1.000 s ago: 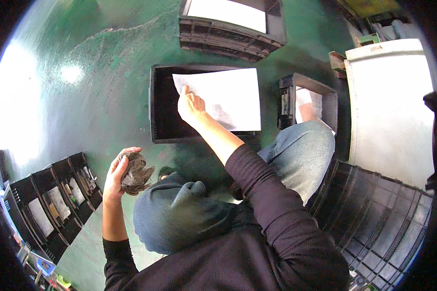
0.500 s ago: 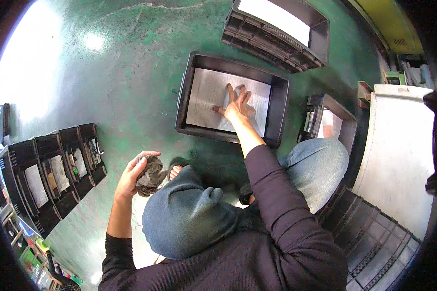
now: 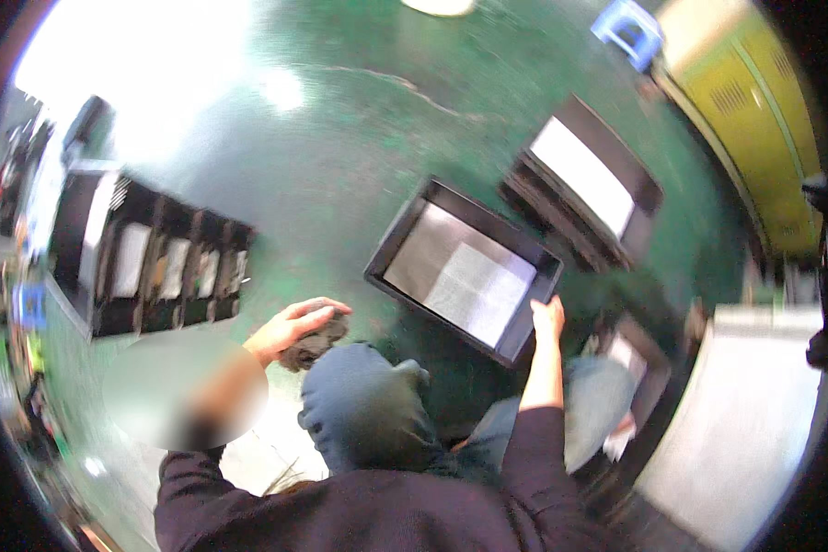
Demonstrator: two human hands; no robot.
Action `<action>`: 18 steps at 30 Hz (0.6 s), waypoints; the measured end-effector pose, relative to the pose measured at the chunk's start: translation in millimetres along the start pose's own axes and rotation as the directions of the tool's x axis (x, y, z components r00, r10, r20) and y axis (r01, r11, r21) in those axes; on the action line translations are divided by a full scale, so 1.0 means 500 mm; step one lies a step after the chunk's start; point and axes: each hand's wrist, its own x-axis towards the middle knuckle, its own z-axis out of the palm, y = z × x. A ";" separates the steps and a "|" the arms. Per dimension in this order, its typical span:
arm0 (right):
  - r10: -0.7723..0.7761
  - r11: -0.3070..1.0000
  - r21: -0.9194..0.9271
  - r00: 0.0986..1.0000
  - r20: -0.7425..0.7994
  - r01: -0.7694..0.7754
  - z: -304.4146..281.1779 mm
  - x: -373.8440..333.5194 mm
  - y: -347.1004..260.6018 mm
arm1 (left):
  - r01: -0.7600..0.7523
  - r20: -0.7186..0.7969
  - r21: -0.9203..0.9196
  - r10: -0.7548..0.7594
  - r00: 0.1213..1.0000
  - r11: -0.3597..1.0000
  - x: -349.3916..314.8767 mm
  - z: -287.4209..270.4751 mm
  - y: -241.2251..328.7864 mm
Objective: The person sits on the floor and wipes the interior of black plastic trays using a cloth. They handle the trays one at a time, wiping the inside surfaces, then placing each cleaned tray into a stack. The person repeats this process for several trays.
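Note:
A black plastic crate (image 3: pixel 401 226) sits at an angle on the floor in front of my legs. Paper (image 3: pixel 488 293) lines its bottom, greyer on the left side and paler on the right. My right hand (image 3: pixel 548 319) holds the crate's near right rim, fingers closed over the edge. Beside my left knee, my left hand (image 3: pixel 287 331) is wrapped round a crumpled dark grey rag (image 3: pixel 318 343). Part of the left forearm is blurred.
Stacked black crates (image 3: pixel 642 184) with a white sheet stand to the far right. Another box (image 3: pixel 651 368) is by my right knee. A white panel (image 3: pixel 736 414) lies at right, yellow cabinets (image 3: pixel 754 129) and a blue stool (image 3: pixel 627 32) beyond. Black crates (image 3: pixel 170 317) stand at left.
My right hand has left the paper inside the crate and taken hold of its right rim. The crate now sits turned clockwise. My view has shifted; the left hand still has the rag.

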 end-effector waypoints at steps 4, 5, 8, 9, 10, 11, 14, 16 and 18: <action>-0.166 0.752 0.660 0.967 0.191 -0.002 -0.038 0.008 -0.147 | -0.031 -0.096 0.105 0.041 0.995 0.994 -0.051 0.002 -0.004; -0.202 0.722 0.692 0.945 0.256 -0.033 -0.073 0.006 -0.198 | -0.070 -0.110 0.117 0.083 0.990 0.991 -0.067 0.000 -0.005; -0.377 0.670 0.742 0.852 0.363 -0.020 -0.156 -0.035 -0.384 | -0.105 -0.253 0.002 0.102 0.962 0.994 -0.119 -0.018 -0.010; -0.418 0.693 0.721 0.810 0.412 -0.009 -0.179 -0.054 -0.446 | -0.139 -0.320 0.025 0.140 0.937 0.990 -0.134 -0.029 -0.015; -0.464 0.663 0.748 0.773 0.434 -0.022 -0.210 -0.091 -0.503 | -0.167 -0.384 0.062 0.178 0.906 0.984 -0.169 -0.034 -0.016; -0.499 0.663 0.749 0.745 0.442 0.000 -0.228 -0.124 -0.561 | -0.151 -0.463 0.111 0.186 0.866 0.982 -0.191 -0.044 -0.023; -0.749 0.492 0.834 0.367 0.552 -0.251 -0.263 -0.263 -0.727 | -0.275 -0.636 -0.082 0.162 0.755 0.958 -0.269 -0.085 -0.036; -0.780 0.482 0.840 0.315 0.541 -0.251 -0.269 -0.367 -0.820 | -0.270 -0.728 -0.053 0.148 0.669 0.961 -0.314 -0.112 -0.050; -0.838 0.467 0.828 0.144 0.527 -0.311 -0.259 -0.473 -0.903 | -0.072 -0.896 0.171 0.185 0.404 0.983 -0.349 -0.140 -0.063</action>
